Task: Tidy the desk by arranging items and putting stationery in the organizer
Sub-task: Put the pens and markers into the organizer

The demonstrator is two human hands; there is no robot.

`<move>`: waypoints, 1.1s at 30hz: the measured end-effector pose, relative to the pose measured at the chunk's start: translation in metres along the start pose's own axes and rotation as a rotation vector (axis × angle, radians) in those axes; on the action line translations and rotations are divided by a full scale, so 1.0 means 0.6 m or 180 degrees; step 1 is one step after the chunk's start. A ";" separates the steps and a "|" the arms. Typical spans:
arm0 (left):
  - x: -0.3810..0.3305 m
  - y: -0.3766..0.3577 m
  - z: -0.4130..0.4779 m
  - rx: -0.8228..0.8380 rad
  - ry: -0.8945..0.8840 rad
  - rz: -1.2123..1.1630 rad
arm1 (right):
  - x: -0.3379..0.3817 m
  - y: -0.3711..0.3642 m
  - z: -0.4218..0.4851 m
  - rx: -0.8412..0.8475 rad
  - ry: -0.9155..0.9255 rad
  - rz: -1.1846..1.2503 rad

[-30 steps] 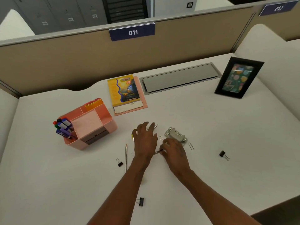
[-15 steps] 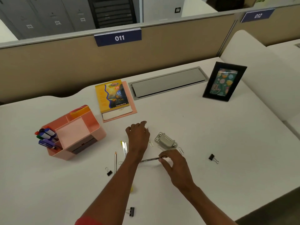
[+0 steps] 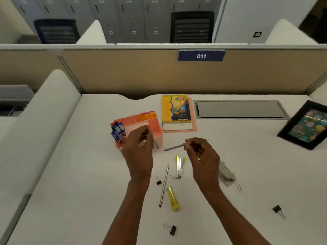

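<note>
Even soft light, hands motion-blurred (edges bowed by wide lens).

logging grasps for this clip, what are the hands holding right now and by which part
The right hand pinches a grey pencil at its right end, the rest pointing left. The left hand seems to hold a thin grey item near the organizer; blur hides the grip.

The left hand (image 3: 139,152) is hanging in front of the pink organizer (image 3: 157,129), blocking the way in from the front. Markers (image 3: 117,131) are filling its left corner. A silver pencil (image 3: 163,185), yellow highlighter (image 3: 173,198), staple strip (image 3: 179,166) and small black binder clip (image 3: 158,181) are lying between the arms. The desk's (image 3: 70,191) front left corner is staying open.
</note>
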State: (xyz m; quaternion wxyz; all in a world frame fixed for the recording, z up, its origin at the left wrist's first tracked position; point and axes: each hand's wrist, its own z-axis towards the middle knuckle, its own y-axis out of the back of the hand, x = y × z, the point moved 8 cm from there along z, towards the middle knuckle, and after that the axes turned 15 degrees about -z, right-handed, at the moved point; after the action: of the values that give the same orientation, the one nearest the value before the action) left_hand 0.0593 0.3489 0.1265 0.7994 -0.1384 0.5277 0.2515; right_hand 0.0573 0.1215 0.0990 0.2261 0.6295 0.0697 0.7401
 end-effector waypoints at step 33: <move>0.219 0.172 0.053 -0.0622 0.0888 0.0818 | 0.130 -0.373 0.060 0.1042 0.0841 -0.1206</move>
State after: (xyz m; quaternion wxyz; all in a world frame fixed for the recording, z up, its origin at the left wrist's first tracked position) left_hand 0.0688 0.4843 0.0238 0.6628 -0.1803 0.6197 0.3797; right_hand 0.1391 0.3468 0.0894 0.2446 0.5315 0.3336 0.7392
